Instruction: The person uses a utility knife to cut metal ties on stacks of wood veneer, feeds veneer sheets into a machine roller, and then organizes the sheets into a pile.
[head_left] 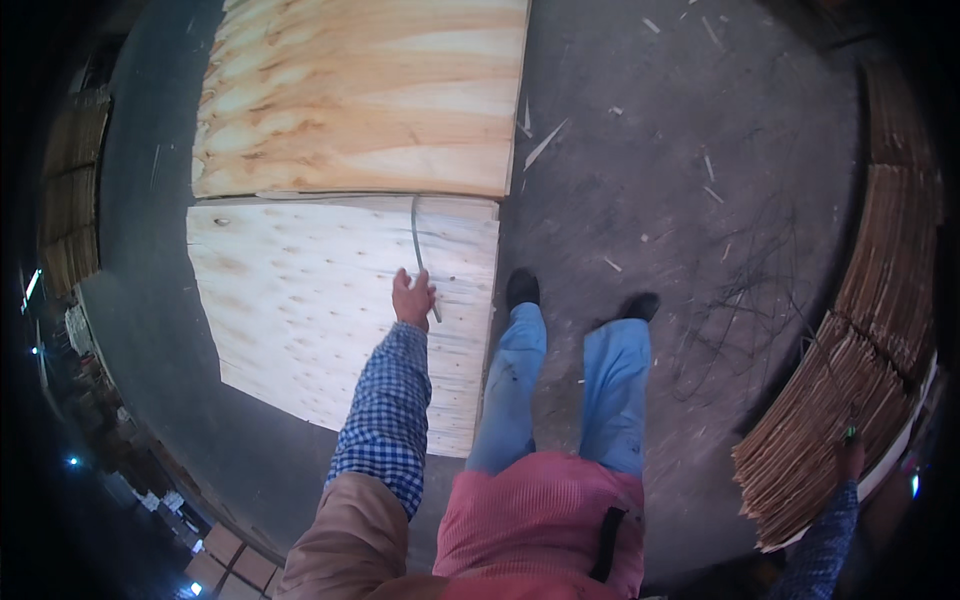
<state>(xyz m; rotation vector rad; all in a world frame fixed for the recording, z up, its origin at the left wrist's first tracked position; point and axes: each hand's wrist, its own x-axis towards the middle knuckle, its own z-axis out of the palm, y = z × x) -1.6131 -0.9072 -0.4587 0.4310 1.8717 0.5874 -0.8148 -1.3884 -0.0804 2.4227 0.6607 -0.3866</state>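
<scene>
A narrow grey-green strap runs from the far edge of the pale veneer stack toward me. My left hand is over this stack, its fingers curled about the strap, whose short end sticks out beside the hand. At the lower right, my right hand is next to brown layered sheets. A small green bit shows at its fingertips; the rest of what it holds is too small to name.
Beyond the pale stack lies another of yellowish wood sheets. Wood splinters and a tangle of dark thin strands litter the grey floor. More brown sheets stand far left. My feet are right of the pale stack.
</scene>
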